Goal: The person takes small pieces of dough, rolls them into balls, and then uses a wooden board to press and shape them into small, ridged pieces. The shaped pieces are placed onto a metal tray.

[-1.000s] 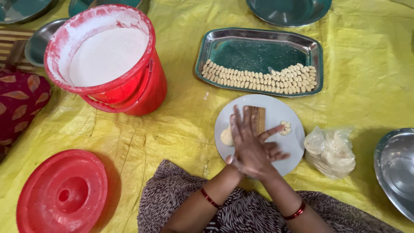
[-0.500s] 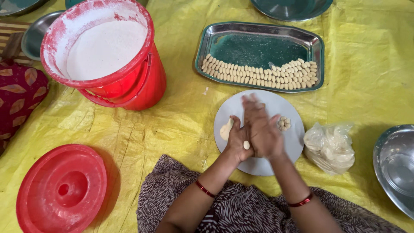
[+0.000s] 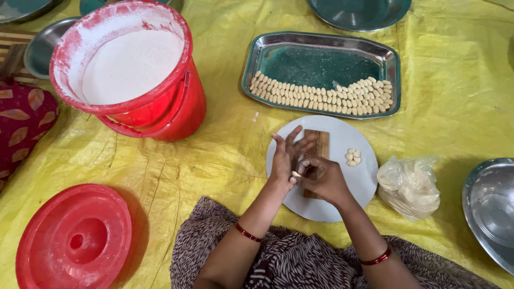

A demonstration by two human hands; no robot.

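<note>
Your left hand (image 3: 282, 160) lies open; your right hand (image 3: 321, 179) pinches a small dough piece (image 3: 296, 174) against it. It looks soft and light, so hold it gently by its ends.

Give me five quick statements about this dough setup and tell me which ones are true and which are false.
1. Both hands, left hand and right hand, are over the round white plate. True.
2. The red bucket is empty. False: it is filled with a white powder.
3. The red lid sits on the bucket. False: it lies on the yellow sheet, apart from the bucket.
4. Rows of small shaped dough pieces lie in the rectangular steel tray. True.
5. The clear plastic bag lies left of the plate. False: it lies just right of it.
</note>
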